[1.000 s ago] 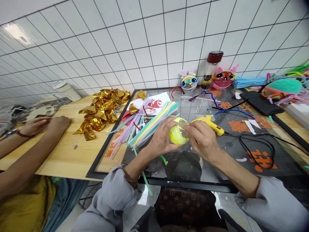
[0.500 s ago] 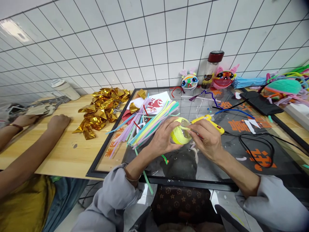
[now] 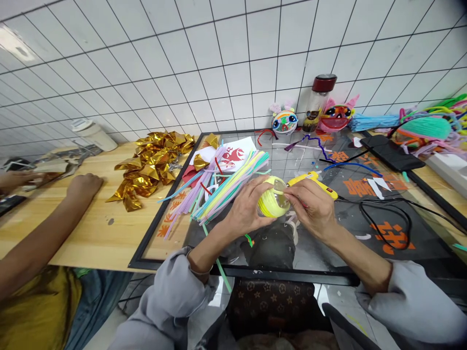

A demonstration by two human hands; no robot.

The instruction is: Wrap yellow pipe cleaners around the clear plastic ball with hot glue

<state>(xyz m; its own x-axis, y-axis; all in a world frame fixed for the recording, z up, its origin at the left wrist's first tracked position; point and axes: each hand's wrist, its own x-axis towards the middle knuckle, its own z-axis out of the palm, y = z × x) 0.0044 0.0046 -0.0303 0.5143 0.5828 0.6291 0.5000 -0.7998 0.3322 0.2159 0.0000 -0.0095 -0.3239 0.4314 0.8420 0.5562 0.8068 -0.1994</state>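
Note:
My left hand is closed round a small clear round shell wrapped with yellow pipe cleaner, its opening turned to the right. At the rim of that opening, the fingers of my right hand pinch the yellow strand where it crosses. A small dark reddish bit shows by the right fingertips; I cannot make out what it is. Just behind the right hand lies a yellow glue gun, partly covered by the fingers. To the left of my left hand is a bundle of pastel pipe cleaners.
Gold foil pieces lie on the wood at left, beside another person's arm. Two decorated animal faces and a glass bottle stand along the wall. A phone and a black cord are at right.
My hands keep nearly the same hold at the rim, with the right fingertips slightly shifted. The view has turned a little, and the other person's hand at far left has moved left.

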